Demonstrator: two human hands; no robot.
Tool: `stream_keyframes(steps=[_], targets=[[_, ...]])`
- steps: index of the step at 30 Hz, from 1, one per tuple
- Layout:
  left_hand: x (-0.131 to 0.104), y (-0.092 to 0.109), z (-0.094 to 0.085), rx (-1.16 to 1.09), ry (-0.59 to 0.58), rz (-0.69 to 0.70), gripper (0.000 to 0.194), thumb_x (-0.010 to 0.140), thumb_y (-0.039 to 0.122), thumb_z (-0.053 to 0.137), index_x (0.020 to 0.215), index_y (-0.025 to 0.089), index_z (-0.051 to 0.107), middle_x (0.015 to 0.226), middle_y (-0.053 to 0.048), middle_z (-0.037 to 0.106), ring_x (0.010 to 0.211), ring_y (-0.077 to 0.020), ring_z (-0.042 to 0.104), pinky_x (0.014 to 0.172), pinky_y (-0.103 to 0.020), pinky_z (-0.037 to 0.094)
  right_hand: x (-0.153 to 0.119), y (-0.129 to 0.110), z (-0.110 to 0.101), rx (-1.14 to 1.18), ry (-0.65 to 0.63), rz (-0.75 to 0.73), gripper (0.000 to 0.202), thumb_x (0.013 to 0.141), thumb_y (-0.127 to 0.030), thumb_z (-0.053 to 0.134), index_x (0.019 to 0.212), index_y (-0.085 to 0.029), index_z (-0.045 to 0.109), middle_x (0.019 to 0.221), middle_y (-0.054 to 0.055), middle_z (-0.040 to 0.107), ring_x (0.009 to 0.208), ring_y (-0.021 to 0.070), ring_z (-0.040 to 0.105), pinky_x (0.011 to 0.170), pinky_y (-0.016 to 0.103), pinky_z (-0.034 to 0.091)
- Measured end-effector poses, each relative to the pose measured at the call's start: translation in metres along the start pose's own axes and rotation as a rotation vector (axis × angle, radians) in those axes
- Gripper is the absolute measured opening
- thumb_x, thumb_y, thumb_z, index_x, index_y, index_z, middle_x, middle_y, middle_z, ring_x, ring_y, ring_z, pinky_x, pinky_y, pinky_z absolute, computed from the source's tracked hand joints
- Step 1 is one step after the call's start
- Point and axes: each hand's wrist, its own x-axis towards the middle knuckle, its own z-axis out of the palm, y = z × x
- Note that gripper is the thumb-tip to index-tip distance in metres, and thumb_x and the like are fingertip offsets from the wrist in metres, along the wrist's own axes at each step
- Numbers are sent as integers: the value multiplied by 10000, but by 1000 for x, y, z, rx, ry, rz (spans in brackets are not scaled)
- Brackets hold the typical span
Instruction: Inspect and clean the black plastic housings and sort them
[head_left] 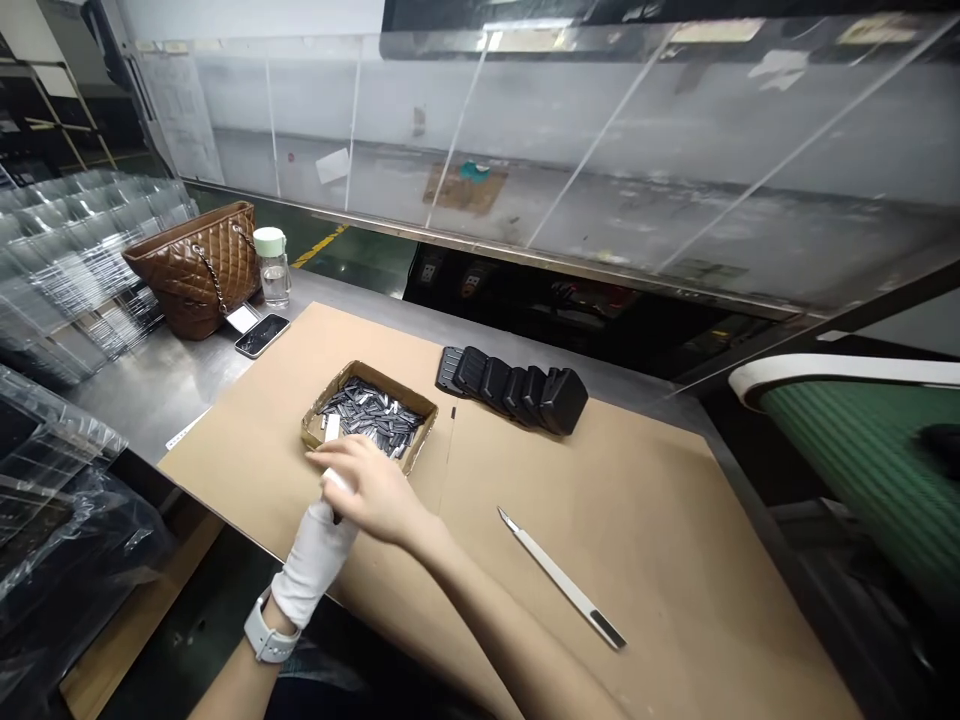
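Observation:
My left hand point(319, 545) wears a white glove, with a pale watch point(270, 632) on its wrist. Most of its fingers are hidden behind my bare right hand point(371, 490), which crosses over it with bent fingers against the glove. A small dark bit shows between the hands, too covered to name. Just beyond them is a shallow cardboard box point(430, 425) filled with small black and grey strip-like pieces point(375, 412). A white strip point(332, 428) stands out at the box's near left side. To the right lies a slim silver craft knife point(559, 575).
Several black plastic casings point(510, 385) lean in a row behind the box. A phone point(262, 336), a bottle point(274, 280) and a brown quilted bag point(199, 265) stand back left. Clear plastic trays point(67, 250) are stacked at left. A green conveyor belt point(862, 450) is at right.

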Motion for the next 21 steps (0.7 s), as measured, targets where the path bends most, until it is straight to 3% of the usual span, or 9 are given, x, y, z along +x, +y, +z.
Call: stream_keyframes(steps=[3, 6, 10, 13, 16, 18, 21], targets=[[-4, -3, -4, -194, -31, 146, 221, 845, 364, 575, 901, 176, 678, 811, -54, 693, 834, -201, 650, 780, -281, 534, 17, 27, -9, 36, -60, 183, 354, 870, -231, 437, 1105, -204, 701, 1165, 63, 680, 1081, 231, 600, 939, 379, 482], [-10, -14, -7, -346, -77, 240, 192, 785, 373, 655, 848, 194, 686, 773, -44, 709, 887, -218, 657, 854, -302, 519, 28, 53, -7, -88, 8, 272, 375, 899, -276, 440, 1194, -177, 650, 1236, 98, 637, 1177, 258, 546, 1006, 421, 426], [-13, -24, -10, -348, -118, 233, 286, 777, 417, 660, 933, 181, 704, 880, -67, 731, 950, -238, 653, 920, -344, 505, 30, 79, 3, -187, -6, 327, 487, 934, -400, 454, 1335, -131, 523, 1413, 171, 476, 1334, 291, 399, 1103, 474, 297], [-14, -21, -15, -423, -166, 190, 375, 766, 432, 675, 1040, 176, 694, 1047, -81, 722, 1043, -252, 637, 990, -367, 473, 18, 89, 5, -138, 35, 374, 505, 936, -416, 450, 1347, -127, 503, 1430, 185, 453, 1354, 295, 377, 1111, 500, 283], [-17, -19, -20, -589, -175, 134, 452, 754, 478, 681, 1094, 180, 679, 1156, -82, 687, 1169, -258, 578, 1058, -370, 420, -18, 89, 1, 28, 226, 344, 496, 932, -441, 425, 1334, -164, 508, 1409, 152, 488, 1332, 278, 413, 1109, 504, 308], [-19, -22, -19, -758, -177, 52, 487, 741, 559, 660, 1063, 195, 688, 1135, -77, 694, 1180, -262, 573, 1058, -380, 424, -59, 84, -4, 153, 370, 377, 512, 923, -498, 405, 1332, -205, 499, 1403, 125, 502, 1320, 274, 433, 1093, 500, 347], [-20, -28, -11, -1015, -290, -186, 549, 659, 700, 639, 951, 241, 710, 971, -47, 734, 1037, -264, 654, 947, -399, 513, -143, 73, -15, 193, 549, 623, 495, 910, -536, 409, 1308, -261, 511, 1376, 98, 532, 1305, 307, 446, 1042, 520, 405]])
